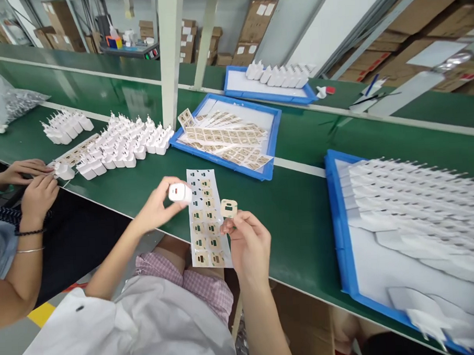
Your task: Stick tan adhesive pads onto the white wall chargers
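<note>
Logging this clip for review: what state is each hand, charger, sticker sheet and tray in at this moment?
left hand: raised, gripping the white charger.
right hand: pinching a peeled sticker.
sticker sheet: flat at the table edge, partly used.
middle blue tray: holding loose sticker sheets.
right blue tray: filled with rows of white chargers.
chargers on table: standing in rows.
co-worker's hands: touching a charger.

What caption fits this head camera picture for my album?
Left hand holds a white charger plug, right hand pinches a sticker above a sticker sheet.
</note>
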Tool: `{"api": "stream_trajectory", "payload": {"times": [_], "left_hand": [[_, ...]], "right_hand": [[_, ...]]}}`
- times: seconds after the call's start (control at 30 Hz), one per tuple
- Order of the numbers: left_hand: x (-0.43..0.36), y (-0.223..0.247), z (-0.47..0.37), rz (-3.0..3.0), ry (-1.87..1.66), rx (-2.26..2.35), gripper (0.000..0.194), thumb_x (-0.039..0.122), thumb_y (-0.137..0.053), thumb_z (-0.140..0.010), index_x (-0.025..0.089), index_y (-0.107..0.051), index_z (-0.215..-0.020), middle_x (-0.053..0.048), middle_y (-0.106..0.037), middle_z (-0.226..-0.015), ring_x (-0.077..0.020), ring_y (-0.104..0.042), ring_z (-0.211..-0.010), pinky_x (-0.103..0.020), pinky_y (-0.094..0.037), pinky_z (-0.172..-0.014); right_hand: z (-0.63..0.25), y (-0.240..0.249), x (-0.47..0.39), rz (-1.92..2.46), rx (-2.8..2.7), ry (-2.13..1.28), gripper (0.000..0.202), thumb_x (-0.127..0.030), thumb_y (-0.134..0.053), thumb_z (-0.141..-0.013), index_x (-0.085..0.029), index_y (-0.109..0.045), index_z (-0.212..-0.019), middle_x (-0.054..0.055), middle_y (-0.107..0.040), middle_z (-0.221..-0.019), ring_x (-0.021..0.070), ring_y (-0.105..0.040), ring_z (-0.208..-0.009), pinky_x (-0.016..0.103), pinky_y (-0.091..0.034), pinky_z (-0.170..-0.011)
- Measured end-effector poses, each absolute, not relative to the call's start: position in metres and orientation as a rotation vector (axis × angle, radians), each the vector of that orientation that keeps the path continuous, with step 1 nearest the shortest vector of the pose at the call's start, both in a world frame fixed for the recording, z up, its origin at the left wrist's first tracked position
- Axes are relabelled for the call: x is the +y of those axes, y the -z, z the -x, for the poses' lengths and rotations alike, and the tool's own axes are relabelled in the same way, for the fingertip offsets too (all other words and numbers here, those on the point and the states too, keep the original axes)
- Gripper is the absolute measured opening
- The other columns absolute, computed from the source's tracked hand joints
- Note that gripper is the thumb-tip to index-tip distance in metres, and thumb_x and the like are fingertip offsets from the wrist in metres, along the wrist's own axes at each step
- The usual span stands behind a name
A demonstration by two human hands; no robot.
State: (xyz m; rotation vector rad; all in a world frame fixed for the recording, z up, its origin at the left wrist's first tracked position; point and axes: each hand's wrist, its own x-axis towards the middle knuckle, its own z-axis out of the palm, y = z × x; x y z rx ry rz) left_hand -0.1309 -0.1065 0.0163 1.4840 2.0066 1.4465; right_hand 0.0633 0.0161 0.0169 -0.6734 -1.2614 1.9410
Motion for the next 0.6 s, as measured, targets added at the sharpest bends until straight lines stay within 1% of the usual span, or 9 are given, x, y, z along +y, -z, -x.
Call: {"api": "stream_trajectory", "payload": {"times": [0.03,0.1,0.2,0.3,0.37,0.47,0.53,0.57,0.6], "left_hand": [[-0.108,-0.015,0.110,-1.511,-1.636,1.817,0.035,0.041,-0.065,-0.097,0.025,-0.049,-0.124,-0.011,-0.067,-0.122,-0.0253,-0.069,-0.112,-0.041,-0.057,-0.094],[-0.112,-0.011,0.068,-1.561,-1.877,1.461,0.041,0.038,-0.075,-0.092,0.028,-0.050,-0.123,-0.008,-0.064,-0.119,-0.0257,-0.068,-0.115,-0.043,-0.057,-0.098],[-0.115,-0.009,0.021,-1.438,-1.945,1.199,0.046,0.032,-0.076,-0.091,0.031,-0.049,-0.128,-0.008,-0.060,-0.122,-0.0250,-0.066,-0.118,-0.044,-0.057,-0.100],[-0.114,-0.009,-0.001,-1.323,-1.900,1.160,0.042,0.033,-0.070,-0.096,0.030,-0.045,-0.130,-0.010,-0.058,-0.126,-0.0237,-0.063,-0.120,-0.042,-0.056,-0.098],[-0.111,-0.007,-0.005,-1.330,-1.866,1.191,0.042,0.039,-0.070,-0.096,0.029,-0.044,-0.127,-0.009,-0.056,-0.123,-0.0223,-0.060,-0.116,-0.038,-0.055,-0.094],[-0.108,-0.001,-0.006,-1.351,-1.900,1.172,0.056,0.048,-0.079,-0.088,0.030,-0.039,-0.123,-0.004,-0.050,-0.113,-0.0169,-0.057,-0.099,-0.028,-0.053,-0.078],[-0.109,0.001,-0.003,-1.311,-1.919,1.146,0.060,0.045,-0.084,-0.084,0.032,-0.038,-0.120,-0.002,-0.049,-0.110,-0.0144,-0.057,-0.093,-0.024,-0.051,-0.072],[-0.110,0.001,0.000,-1.303,-1.897,1.150,0.058,0.042,-0.085,-0.084,0.032,-0.040,-0.119,-0.002,-0.051,-0.110,-0.0148,-0.058,-0.095,-0.024,-0.052,-0.074],[-0.112,0.001,0.003,-1.310,-1.861,1.162,0.055,0.040,-0.084,-0.086,0.032,-0.043,-0.121,-0.003,-0.054,-0.112,-0.0164,-0.060,-0.100,-0.026,-0.054,-0.079]], "right_hand": [[-0.070,-0.027,0.006,0.625,-1.262,-1.905,0.029,-0.037,-0.077,-0.083,-0.022,-0.060,-0.064,-0.003,-0.055,-0.063,0.0130,-0.053,-0.057,0.029,-0.044,-0.058],[-0.082,-0.043,-0.015,0.540,-1.268,-1.848,0.031,-0.038,-0.075,-0.086,-0.023,-0.058,-0.065,-0.002,-0.054,-0.062,0.0138,-0.052,-0.055,0.029,-0.042,-0.055],[-0.097,-0.057,-0.042,0.496,-1.282,-1.758,0.030,-0.039,-0.069,-0.091,-0.024,-0.058,-0.069,-0.002,-0.052,-0.062,0.0154,-0.049,-0.056,0.029,-0.041,-0.053],[-0.105,-0.055,-0.055,0.523,-1.256,-1.670,0.029,-0.040,-0.067,-0.094,-0.025,-0.056,-0.070,-0.003,-0.047,-0.060,0.0142,-0.044,-0.052,0.028,-0.041,-0.052],[-0.109,-0.051,-0.058,0.565,-1.241,-1.660,0.032,-0.040,-0.065,-0.095,-0.025,-0.053,-0.070,-0.004,-0.044,-0.060,0.0129,-0.041,-0.051,0.027,-0.039,-0.050],[-0.113,-0.046,-0.057,0.606,-1.239,-1.749,0.034,-0.041,-0.064,-0.096,-0.025,-0.050,-0.070,-0.005,-0.042,-0.059,0.0120,-0.039,-0.050,0.024,-0.036,-0.048],[-0.116,-0.045,-0.054,0.598,-1.232,-1.831,0.033,-0.042,-0.064,-0.095,-0.025,-0.050,-0.071,-0.005,-0.043,-0.060,0.0112,-0.036,-0.048,0.023,-0.033,-0.045],[-0.117,-0.045,-0.052,0.591,-1.224,-1.858,0.033,-0.042,-0.064,-0.095,-0.025,-0.050,-0.071,-0.005,-0.044,-0.060,0.0108,-0.035,-0.047,0.023,-0.032,-0.044],[-0.118,-0.045,-0.050,0.588,-1.218,-1.868,0.033,-0.042,-0.065,-0.095,-0.025,-0.051,-0.070,-0.005,-0.045,-0.060,0.0106,-0.034,-0.046,0.023,-0.032,-0.043]]}}
